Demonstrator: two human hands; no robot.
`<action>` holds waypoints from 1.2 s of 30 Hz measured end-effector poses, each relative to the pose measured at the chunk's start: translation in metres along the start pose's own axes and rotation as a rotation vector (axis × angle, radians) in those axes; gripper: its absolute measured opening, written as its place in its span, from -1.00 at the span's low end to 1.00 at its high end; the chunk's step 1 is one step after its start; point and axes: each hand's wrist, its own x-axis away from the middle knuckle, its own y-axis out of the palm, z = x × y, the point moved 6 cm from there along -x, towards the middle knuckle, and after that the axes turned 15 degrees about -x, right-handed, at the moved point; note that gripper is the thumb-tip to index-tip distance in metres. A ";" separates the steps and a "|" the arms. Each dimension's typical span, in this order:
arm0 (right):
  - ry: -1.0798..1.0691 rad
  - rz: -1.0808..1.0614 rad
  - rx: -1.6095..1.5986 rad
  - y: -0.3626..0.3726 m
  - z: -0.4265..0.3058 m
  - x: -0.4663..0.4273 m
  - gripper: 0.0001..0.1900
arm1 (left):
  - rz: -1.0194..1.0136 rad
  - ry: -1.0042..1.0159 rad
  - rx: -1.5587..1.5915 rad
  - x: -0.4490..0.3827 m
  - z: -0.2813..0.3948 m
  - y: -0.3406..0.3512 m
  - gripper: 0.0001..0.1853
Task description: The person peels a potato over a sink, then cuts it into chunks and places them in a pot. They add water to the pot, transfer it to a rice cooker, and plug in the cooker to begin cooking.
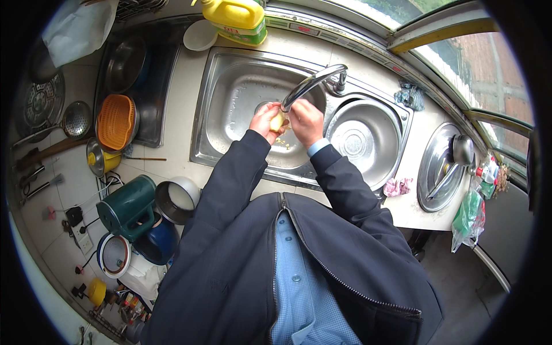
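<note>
Over the left basin of a stainless steel sink point(233, 86), my left hand point(264, 122) grips a pale yellow piece of produce point(276, 122), which looks like a peeled potato. My right hand point(307, 123) is close against its right side with the fingers curled. Whether those fingers hold a small tool is hidden. The chrome faucet point(311, 85) arches over, its spout end between my two hands. Small yellow scraps point(282, 141) lie on the basin floor below them.
A round steel basin point(366, 138) sits in the right bowl. Beside it are a pink cloth point(397, 187) and a steel lid point(437, 172). A yellow jug point(237, 21) and a white bowl point(200, 35) stand behind. Leftward are an orange basket point(115, 123), a pot point(177, 199) and a green kettle point(127, 209).
</note>
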 end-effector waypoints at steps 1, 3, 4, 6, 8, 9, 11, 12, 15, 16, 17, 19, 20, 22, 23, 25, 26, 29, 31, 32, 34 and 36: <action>-0.008 -0.028 0.040 0.004 -0.009 0.011 -0.78 | 0.010 -0.003 -0.035 0.000 -0.003 -0.005 -0.80; -0.024 -0.082 0.079 0.012 -0.020 0.025 -0.75 | 0.042 -0.046 -0.088 0.005 -0.012 -0.013 -0.73; -0.001 -0.114 0.089 0.015 -0.022 0.028 -0.73 | 0.072 -0.073 -0.072 0.006 -0.015 -0.015 -0.71; 0.026 -0.131 0.140 0.018 -0.022 0.028 -0.71 | -0.006 -0.089 0.010 0.009 -0.015 -0.012 -0.67; 0.034 -0.171 0.158 0.020 -0.021 0.026 -0.68 | -0.008 0.005 -0.020 0.011 -0.012 -0.009 -0.69; 0.051 -0.192 0.100 0.021 -0.021 0.026 -0.67 | -0.012 0.055 -0.035 0.010 -0.010 -0.007 -0.69; 0.091 -0.237 -0.022 0.023 -0.021 0.026 -0.65 | 0.007 0.127 -0.050 0.011 -0.008 -0.008 -0.70; 0.165 -0.260 -0.085 0.023 -0.018 0.027 -0.59 | 0.026 0.151 -0.052 0.011 -0.008 -0.011 -0.71; 0.315 -0.129 -0.433 0.018 -0.013 0.028 -0.57 | 0.128 0.198 -0.040 0.007 -0.008 -0.019 -0.75; 0.599 0.019 -0.755 0.021 0.000 0.035 -0.60 | 0.154 0.189 -0.067 0.006 -0.008 -0.021 -0.74; 0.693 0.011 -0.745 0.023 0.004 0.038 -0.62 | 0.179 0.180 -0.093 0.005 -0.008 -0.023 -0.74; 0.958 0.009 -0.687 0.026 0.014 0.050 -0.66 | 0.206 0.162 -0.181 0.002 -0.007 -0.021 -0.68; 0.957 0.027 -0.729 0.029 0.013 0.053 -0.70 | 0.211 0.145 -0.212 -0.001 -0.007 -0.019 -0.66; 0.915 -0.038 -0.538 0.027 0.016 0.051 -0.71 | 0.235 0.101 -0.210 -0.003 -0.009 -0.017 -0.65; 0.872 -0.075 -0.460 0.026 0.019 0.047 -0.72 | 0.175 0.113 -0.097 -0.005 -0.009 -0.013 -0.67; 0.830 -0.011 -0.332 0.017 0.026 0.043 -0.70 | 0.082 0.096 0.121 -0.007 -0.011 -0.007 -0.71; 0.847 0.042 -0.413 0.011 0.030 0.042 -0.73 | 0.039 0.125 0.115 -0.007 -0.011 -0.005 -0.75; 1.024 0.169 -0.716 0.002 0.042 0.050 -0.85 | 0.026 0.060 -0.050 -0.008 -0.012 -0.010 -0.72; 1.020 0.165 -0.731 -0.004 0.042 0.052 -0.87 | 0.044 0.024 -0.041 -0.010 -0.014 -0.009 -0.71; 1.012 0.164 -0.719 -0.007 0.042 0.052 -0.87 | 0.038 -0.022 -0.058 -0.011 -0.013 -0.009 -0.68; 0.980 0.144 -0.724 -0.010 0.040 0.053 -0.87 | 0.003 -0.145 0.031 -0.011 -0.015 -0.005 -0.57; 0.986 0.112 -0.586 -0.015 0.042 0.054 -0.84 | -0.055 -0.154 0.030 -0.009 -0.008 -0.001 -0.56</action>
